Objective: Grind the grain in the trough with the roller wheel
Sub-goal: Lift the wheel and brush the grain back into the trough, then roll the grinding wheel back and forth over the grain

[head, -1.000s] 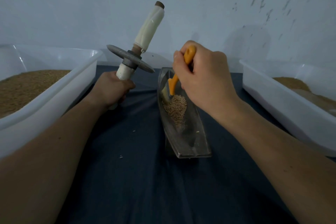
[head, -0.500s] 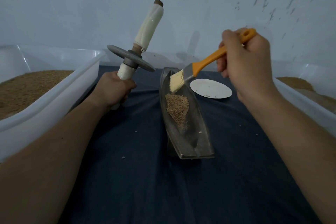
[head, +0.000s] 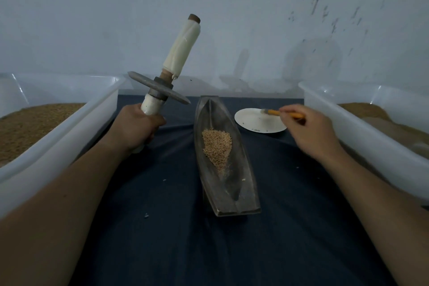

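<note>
A dark boat-shaped metal trough [head: 241,195] lies lengthwise on the blue cloth in the middle. A small pile of tan grain [head: 217,146] sits in its middle. My left hand [head: 137,126] grips the lower white-wrapped handle of the roller wheel [head: 159,88] and holds it tilted upright, left of the trough and off the cloth. Its grey disc is in the air, clear of the trough. My right hand [head: 310,131] pinches the orange handle of a brush [head: 274,112] whose bristles lie over a white plate [head: 260,121] right of the trough.
A white plastic tub [head: 76,132] holding grain stands at the left, another tub [head: 362,132] with grain at the right. A pale wall closes the back. A few stray grains lie on the blue cloth [head: 209,251].
My right hand has carried the brush from the trough up and right, then down onto the white plate. The left hand and roller wheel have stayed where they were.
</note>
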